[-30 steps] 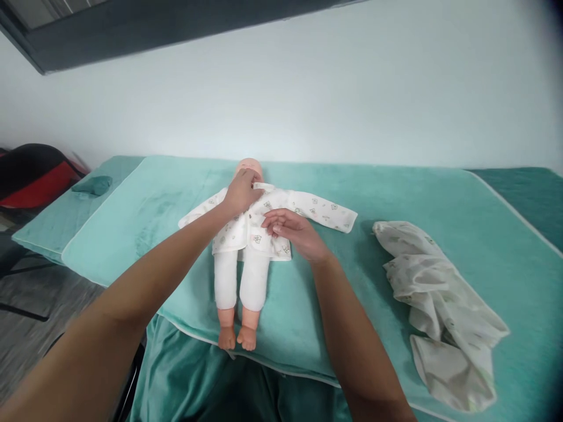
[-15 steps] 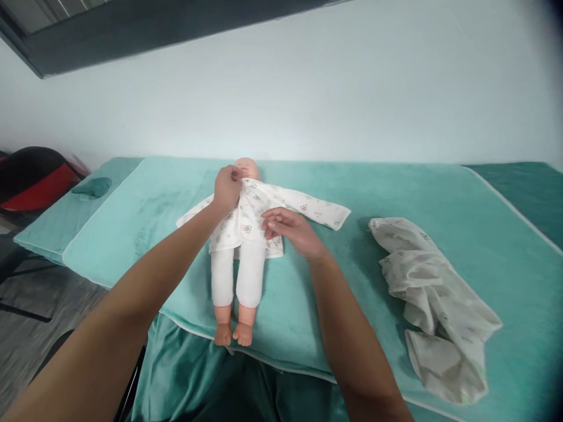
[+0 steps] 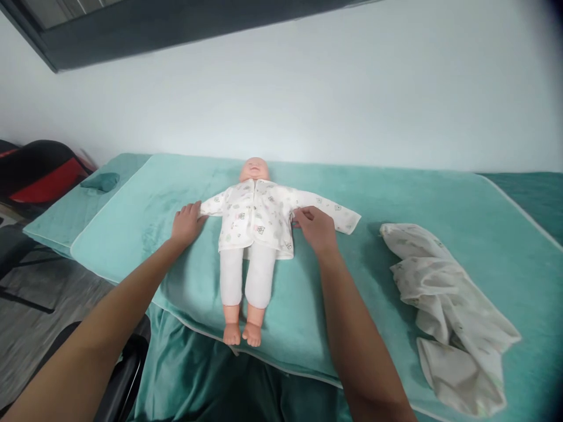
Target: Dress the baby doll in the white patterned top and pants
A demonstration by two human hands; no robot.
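Observation:
A baby doll (image 3: 255, 169) lies on its back with its feet towards me. It wears a white printed baby shirt (image 3: 250, 220) and white trousers (image 3: 260, 283). The end of the shirt's left-hand sleeve sits between the thumb and fingers of my left hand (image 3: 187, 224), which is closed on it. My right hand (image 3: 315, 228) pinches the shirt at its side, just under the right-hand sleeve. That sleeve stretches flat out to the right, beyond my hand. Both front panels meet down the doll's chest.
A crumpled white printed garment (image 3: 453, 310) lies to the right on the teal bed cover (image 3: 352, 328). Behind the bed rises a white wall (image 3: 308, 99). At the far left stand a teal cushioned end with a hole (image 3: 101, 181) and a black and red chair (image 3: 48, 181).
My left hand has gone from the doll's neck, out left to the sleeve end. My right hand has moved from over the shirt front to its right side. The doll's face is uncovered.

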